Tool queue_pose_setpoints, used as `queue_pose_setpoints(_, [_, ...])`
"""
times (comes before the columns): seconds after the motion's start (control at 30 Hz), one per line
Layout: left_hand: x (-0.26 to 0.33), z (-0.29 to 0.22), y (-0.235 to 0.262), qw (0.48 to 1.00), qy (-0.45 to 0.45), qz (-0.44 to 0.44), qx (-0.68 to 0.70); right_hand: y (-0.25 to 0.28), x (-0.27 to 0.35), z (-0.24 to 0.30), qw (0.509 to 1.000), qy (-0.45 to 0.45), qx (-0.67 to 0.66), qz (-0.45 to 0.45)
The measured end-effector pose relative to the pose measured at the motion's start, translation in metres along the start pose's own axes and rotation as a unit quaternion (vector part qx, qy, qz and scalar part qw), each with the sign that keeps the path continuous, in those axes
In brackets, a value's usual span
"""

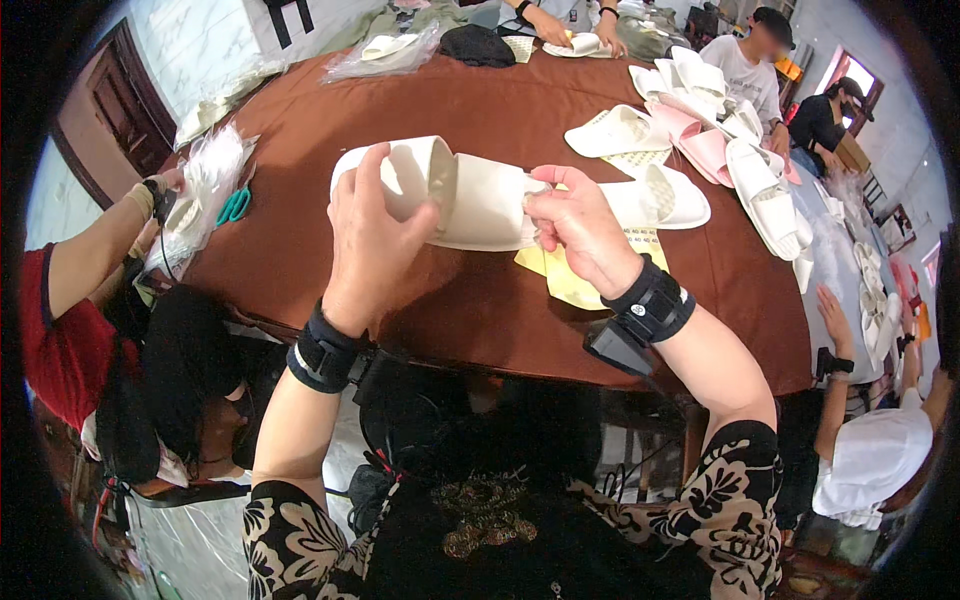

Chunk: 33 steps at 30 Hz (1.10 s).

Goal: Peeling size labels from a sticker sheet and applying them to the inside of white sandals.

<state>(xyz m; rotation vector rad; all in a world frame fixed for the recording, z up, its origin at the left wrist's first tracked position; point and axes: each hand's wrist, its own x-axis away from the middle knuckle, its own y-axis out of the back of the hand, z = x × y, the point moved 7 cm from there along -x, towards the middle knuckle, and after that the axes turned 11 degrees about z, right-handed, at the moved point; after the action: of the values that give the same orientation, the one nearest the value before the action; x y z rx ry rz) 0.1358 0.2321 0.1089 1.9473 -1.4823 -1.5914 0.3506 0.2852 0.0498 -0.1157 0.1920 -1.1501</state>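
Note:
A white slide slipper [485,205] is held up above the brown-covered table, its strap end to the left and its heel end to the right. My left hand [375,230] grips the strap end, thumb at the strap's opening and fingers over the outside. At the heel end, my right hand [585,225] is closed in a pinch on the slipper's edge. Whether something small is also between those fingers I cannot make out. Yellow sticker sheets [570,283] lie under my right hand. Just behind it rests another white slipper [677,197], partly hidden by the hand.
White slippers [690,80] and pink slippers [688,140] are heaped at the right on the brown cloth [290,130]. Teal scissors [233,206] and clear plastic bags [205,175] lie at the left. Black cloth [487,45] sits at the far edge. Several people work around the table.

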Motion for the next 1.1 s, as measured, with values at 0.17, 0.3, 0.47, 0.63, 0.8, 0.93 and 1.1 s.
queue_pose_setpoints(0.17, [-0.004,0.005,0.0,0.999,0.028,0.009,0.023,0.0,0.006,0.006,0.999,0.011,0.035,0.011])
queue_pose_setpoints(0.3, [-0.002,0.006,0.005,0.999,0.023,-0.022,0.024,0.023,0.005,0.017,0.946,0.169,0.268,-0.066])
queue_pose_setpoints(0.47, [0.006,0.021,0.014,0.989,0.077,-0.038,0.121,0.018,0.005,0.009,0.992,0.058,0.112,-0.021])
queue_pose_setpoints(0.63, [0.006,0.009,0.025,0.993,0.025,-0.06,0.1,0.006,0.008,0.006,0.997,-0.004,-0.013,0.08])
queue_pose_setpoints(0.8, [0.009,0.015,0.03,0.993,0.023,-0.041,0.108,0.011,0.013,0.026,0.997,0.053,0.029,0.055])
queue_pose_setpoints(0.93, [0.008,0.042,0.05,0.991,0.04,-0.059,0.112,0.04,0.011,0.034,0.999,0.047,0.009,0.001])
queue_pose_setpoints(1.1, [0.001,0.049,0.056,0.979,0.052,0.041,0.194,0.096,-0.007,0.062,0.975,0.166,0.133,-0.063])
